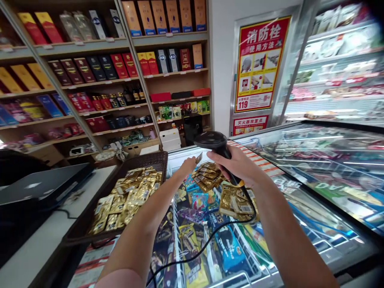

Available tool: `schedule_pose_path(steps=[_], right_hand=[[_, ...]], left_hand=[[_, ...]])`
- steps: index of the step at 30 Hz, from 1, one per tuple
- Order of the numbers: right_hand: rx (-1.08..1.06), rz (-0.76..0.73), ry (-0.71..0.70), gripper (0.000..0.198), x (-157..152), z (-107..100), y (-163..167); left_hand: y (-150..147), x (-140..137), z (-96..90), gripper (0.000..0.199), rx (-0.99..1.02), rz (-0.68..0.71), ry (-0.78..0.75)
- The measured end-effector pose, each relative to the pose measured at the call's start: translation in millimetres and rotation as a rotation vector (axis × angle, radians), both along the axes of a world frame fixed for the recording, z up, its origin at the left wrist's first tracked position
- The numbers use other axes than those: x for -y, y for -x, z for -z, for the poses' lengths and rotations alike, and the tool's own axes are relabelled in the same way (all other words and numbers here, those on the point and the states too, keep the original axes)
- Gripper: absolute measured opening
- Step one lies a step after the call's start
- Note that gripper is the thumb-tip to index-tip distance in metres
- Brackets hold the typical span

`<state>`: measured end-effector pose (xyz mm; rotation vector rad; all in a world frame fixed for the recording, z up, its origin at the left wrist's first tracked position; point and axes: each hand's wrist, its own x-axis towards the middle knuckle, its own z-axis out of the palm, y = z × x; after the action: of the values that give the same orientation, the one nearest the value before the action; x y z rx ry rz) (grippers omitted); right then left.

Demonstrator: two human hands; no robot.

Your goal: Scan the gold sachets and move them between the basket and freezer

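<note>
My right hand (235,164) is wrapped round the handle of a black barcode scanner (211,140), its head turned to the left. A black cable (207,242) runs from the handle down across the freezer. Just left of the scanner, my left hand (188,165) pinches a small packet (199,158), seen nearly edge-on. Below both hands lies a pile of gold foil packets (207,176) on top of the frozen goods. More gold packets (238,202) lie under my right wrist. To the left, a brown woven basket (150,160) holds many similar gold packets (132,196).
The chest freezer has white wire dividers (177,236) and a sliding glass lid (315,172) on the right. A dark computer monitor or register (45,182) stands on the white counter (87,196) at left. Shelves of boxed bottles (99,68) line the back wall.
</note>
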<state>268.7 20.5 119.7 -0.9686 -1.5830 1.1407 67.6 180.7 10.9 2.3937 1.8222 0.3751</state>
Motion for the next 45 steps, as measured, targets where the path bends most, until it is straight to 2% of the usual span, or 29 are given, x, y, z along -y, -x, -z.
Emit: schedule_pose_path(steps=[4,8,11,14,16,20,25,34,41,45], right_hand=[[0.005,-0.059,0.011,0.051,7.2,-0.2,3.0],[0.041,-0.116,0.024,0.052,9.9,3.0,6.4],[0.058,-0.140,0.043,0.050,14.8,2.8,11.5],[0.068,-0.175,0.054,0.048,22.3,0.7,18.5],[0.083,-0.217,0.054,0.047,26.3,0.1,22.9],[0.089,-0.268,0.057,0.045,28.9,3.6,29.7],[0.095,-0.322,0.078,0.044,28.4,9.9,38.4],[0.042,-0.346,0.097,0.047,30.8,10.0,46.5],[0.050,-0.347,0.090,0.047,31.2,10.3,47.4],[0.043,-0.344,0.089,0.046,31.6,9.3,45.0]], left_hand=[[37.8,57.4,-42.1,0.026,0.027,-0.070,-0.086],[79.4,123.8,-81.2,0.031,0.098,-0.096,-0.218],[107.4,160.0,-99.2,0.032,0.159,-0.148,-0.245],[131.2,177.2,-108.4,0.030,0.278,-0.293,-0.229],[144.4,181.6,-110.7,0.029,0.350,-0.322,-0.243],[161.0,187.4,-110.2,0.032,0.509,-0.276,-0.237],[159.6,189.9,-109.1,0.034,0.664,-0.204,-0.154],[152.4,181.3,-106.0,0.038,0.634,-0.256,-0.114],[152.6,181.9,-106.1,0.035,0.622,-0.227,-0.108],[164.1,173.5,-99.0,0.033,0.470,-0.272,-0.137]])
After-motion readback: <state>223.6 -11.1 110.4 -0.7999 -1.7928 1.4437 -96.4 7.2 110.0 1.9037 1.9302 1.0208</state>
